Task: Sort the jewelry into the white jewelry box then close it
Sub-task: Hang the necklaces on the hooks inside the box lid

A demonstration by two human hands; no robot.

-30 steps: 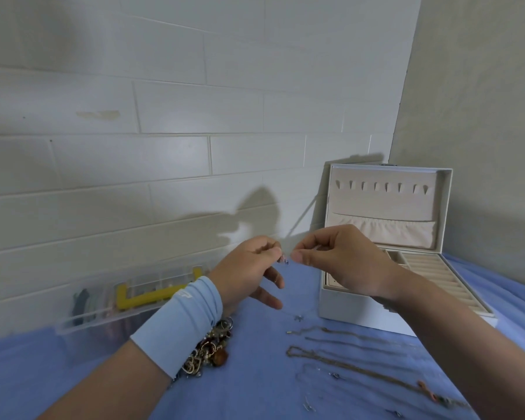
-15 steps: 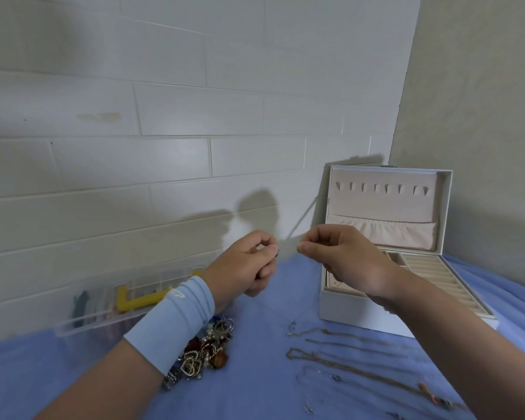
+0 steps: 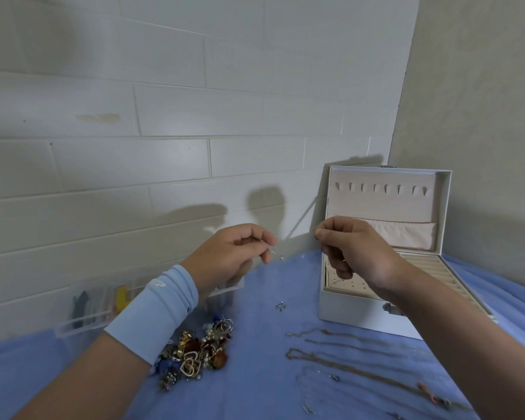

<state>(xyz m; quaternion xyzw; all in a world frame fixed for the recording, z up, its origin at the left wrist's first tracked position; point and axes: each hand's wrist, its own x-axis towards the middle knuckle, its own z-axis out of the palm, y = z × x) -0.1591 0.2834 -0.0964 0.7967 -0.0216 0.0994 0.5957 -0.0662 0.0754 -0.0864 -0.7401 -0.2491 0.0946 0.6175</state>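
The white jewelry box (image 3: 362, 315) stands open at the right, its lid upright against the wall. My left hand (image 3: 234, 253), with a light blue wristband, pinches a tiny silver earring (image 3: 274, 252) at its fingertips above the blue cloth. My right hand (image 3: 349, 248) is raised in front of the box with thumb and finger pinched; whatever it holds is too small to make out. A heap of mixed jewelry (image 3: 199, 350) lies below my left wrist. Thin chains (image 3: 346, 356) lie stretched out at the lower right. A small stud (image 3: 281, 306) sits alone on the cloth.
A clear plastic organiser (image 3: 100, 304) stands against the brick wall at the left, partly behind my left arm. The walls meet in a corner just behind the box. Small loose pieces (image 3: 308, 409) lie near the front edge.
My hands have drawn apart: the left stays near the middle and the right has moved toward the box. The jewelry heap shows more as my left wrist rose.
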